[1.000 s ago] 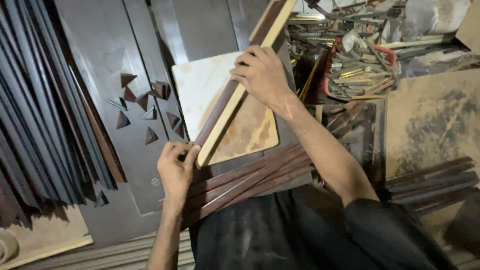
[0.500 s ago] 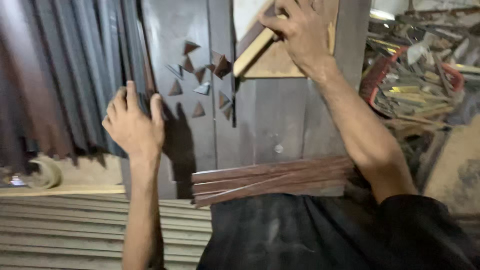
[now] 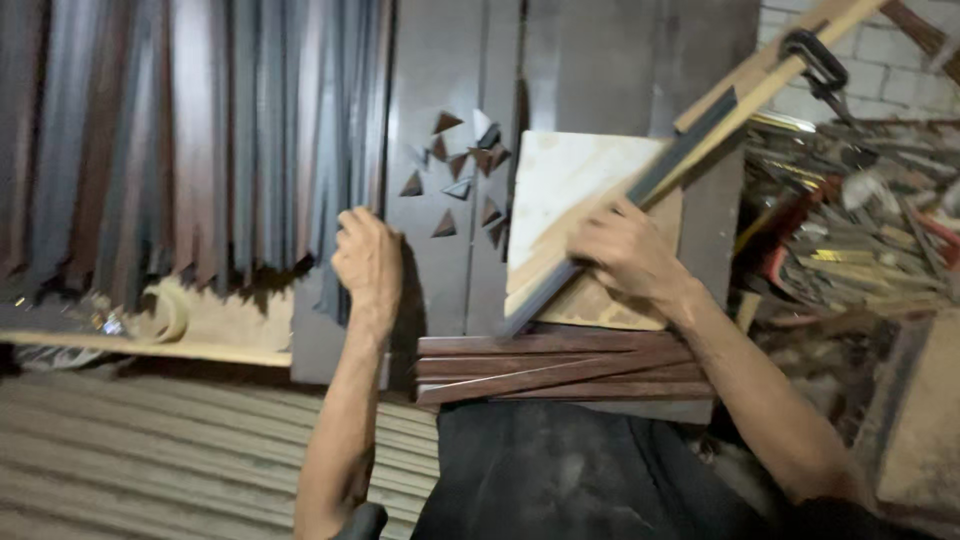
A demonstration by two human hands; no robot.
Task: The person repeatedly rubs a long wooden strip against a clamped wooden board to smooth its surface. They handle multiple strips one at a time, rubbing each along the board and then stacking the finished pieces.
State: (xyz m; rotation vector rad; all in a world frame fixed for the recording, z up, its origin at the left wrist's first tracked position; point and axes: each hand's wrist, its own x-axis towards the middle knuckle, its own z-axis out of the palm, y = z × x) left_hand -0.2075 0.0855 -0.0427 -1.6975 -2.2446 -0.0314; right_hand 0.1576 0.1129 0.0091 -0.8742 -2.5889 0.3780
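Observation:
My right hand (image 3: 625, 250) grips a long wooden strip (image 3: 690, 130), dark on one face and pale on the other, lying diagonally over a pale square board (image 3: 565, 185). My left hand (image 3: 368, 260) is curled around the ends of long dark strips (image 3: 330, 150) stacked to the left. A small pile of reddish-brown strips (image 3: 560, 368) lies across in front of me, just below the board. Small triangular offcuts (image 3: 460, 170) are scattered on the dark grey panel (image 3: 440, 280) between my hands.
A large stack of dark strips (image 3: 150, 140) fills the left. A heap of metal tools and scrap (image 3: 850, 230) sits at the right, with a black clamp (image 3: 815, 55) on the long strip's far part. Corrugated sheet (image 3: 150, 460) lies bottom left; a block wall (image 3: 800, 40) top right.
My left hand has moved from open beside the strips to closing on the ends of the dark strips. My right hand has brought the long strip down over the pale board.

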